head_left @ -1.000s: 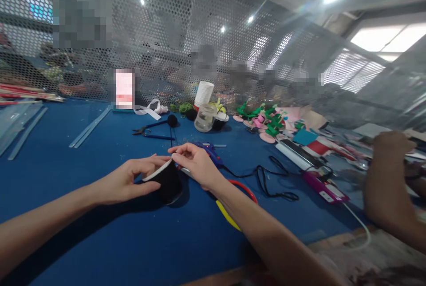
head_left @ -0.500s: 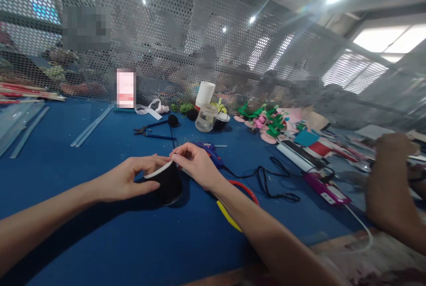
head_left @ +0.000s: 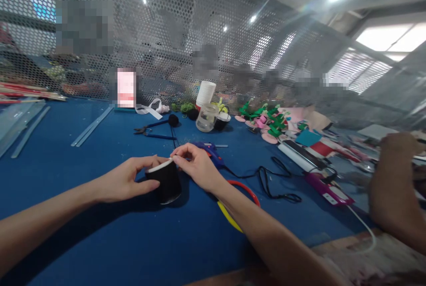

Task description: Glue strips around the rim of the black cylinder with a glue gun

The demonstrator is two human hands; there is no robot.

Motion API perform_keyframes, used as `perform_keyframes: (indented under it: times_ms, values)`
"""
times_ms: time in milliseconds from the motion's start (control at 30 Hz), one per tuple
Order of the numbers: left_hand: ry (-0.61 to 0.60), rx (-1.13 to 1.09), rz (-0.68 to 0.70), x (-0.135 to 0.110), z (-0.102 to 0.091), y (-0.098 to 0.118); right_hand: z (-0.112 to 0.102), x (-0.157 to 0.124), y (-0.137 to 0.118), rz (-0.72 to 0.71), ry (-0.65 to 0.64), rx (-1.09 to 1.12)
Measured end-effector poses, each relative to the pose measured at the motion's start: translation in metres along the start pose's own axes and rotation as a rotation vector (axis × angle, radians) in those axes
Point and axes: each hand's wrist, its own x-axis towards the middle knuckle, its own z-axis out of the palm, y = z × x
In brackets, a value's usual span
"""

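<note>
A paper cup (head_left: pixel 165 184) with a black outside and a white rim is tilted above the blue table. My left hand (head_left: pixel 128 179) grips it from the left, thumb on the outer wall and fingers over the rim. At the rim's right side, my right hand (head_left: pixel 195 164) is closed in a pinch. A thin black cord runs to those fingertips from a ball of black yarn (head_left: pixel 173 120) farther back. Just behind my right hand lies a blue glue gun (head_left: pixel 213 152). Beyond the cup lie pliers (head_left: pixel 155 130) with blue handles.
Under my right forearm lies a red and yellow ring (head_left: pixel 248 190). Farther back stand a clear jar (head_left: pixel 207 118) and stacked white cups (head_left: pixel 205 93). Green and pink craft pieces (head_left: pixel 274 121) and a purple power strip (head_left: pixel 328 189) are to the right. Another person's arm (head_left: pixel 389 179) rests at far right.
The cup has turned slightly in my left hand and its black wall faces me more. Both hands keep nearly the same place and grip.
</note>
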Motion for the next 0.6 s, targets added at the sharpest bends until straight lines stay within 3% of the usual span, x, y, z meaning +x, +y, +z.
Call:
perform_keyframes:
  times_ms: [300, 600]
  values:
    - [0.118, 0.028, -0.169, -0.001, 0.011, 0.011, 0.014, -0.016, -0.018, -0.115, 0.072, -0.215]
    - [0.113, -0.02, 0.044, -0.001, 0.01, 0.003, 0.015, -0.023, -0.024, -0.142, 0.099, -0.258]
